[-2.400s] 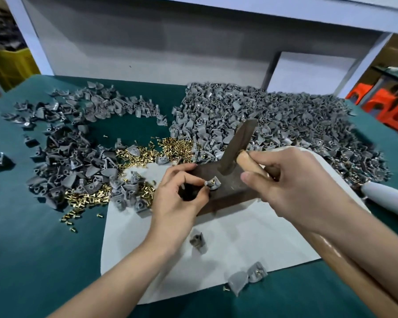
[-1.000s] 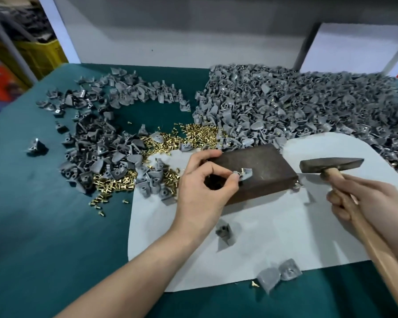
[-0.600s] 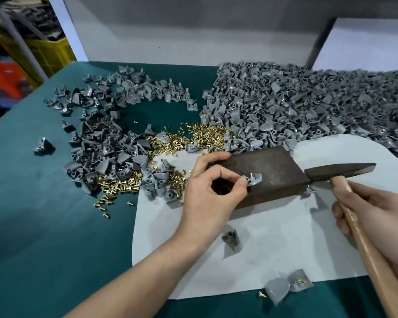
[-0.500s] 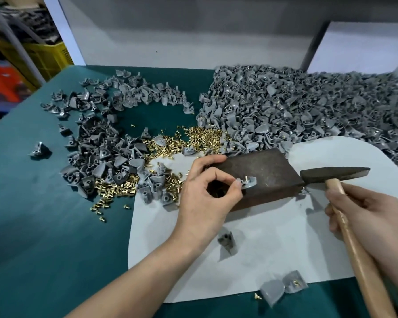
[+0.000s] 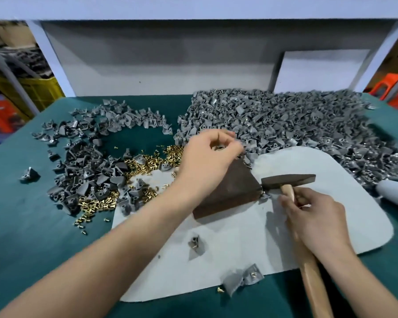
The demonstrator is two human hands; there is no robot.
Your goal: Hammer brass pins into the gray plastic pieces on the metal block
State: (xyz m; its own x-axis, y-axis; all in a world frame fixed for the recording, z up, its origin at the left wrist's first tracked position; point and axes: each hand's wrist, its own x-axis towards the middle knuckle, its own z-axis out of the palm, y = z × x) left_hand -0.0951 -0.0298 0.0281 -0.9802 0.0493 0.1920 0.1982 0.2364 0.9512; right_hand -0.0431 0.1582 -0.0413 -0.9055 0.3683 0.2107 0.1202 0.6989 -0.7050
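Observation:
The dark metal block [image 5: 232, 191] lies on a white mat [image 5: 319, 161]. My left hand [image 5: 207, 157] is lifted over the block's far edge, at the rim of the big pile of gray plastic pieces [image 5: 285, 120]. Its curled fingers pinch a small gray piece, which is blurred. My right hand [image 5: 313, 216] grips the wooden handle of the hammer [image 5: 287, 180]. The hammer's head rests low by the block's right corner. Brass pins [image 5: 147, 164] lie scattered left of the block. My forearm hides part of the block's top.
A second pile of gray pieces [image 5: 90, 168] with more pins [image 5: 97, 205] covers the green table at left. Loose pieces [image 5: 194, 243] [image 5: 241, 278] lie on the mat's near side. A white object [image 5: 395, 196] lies at the right edge, a white wall panel behind.
My left hand has left the block's top and moved up and away to the big pile's edge, still pinched. The hammer stays low beside the block in my right hand.

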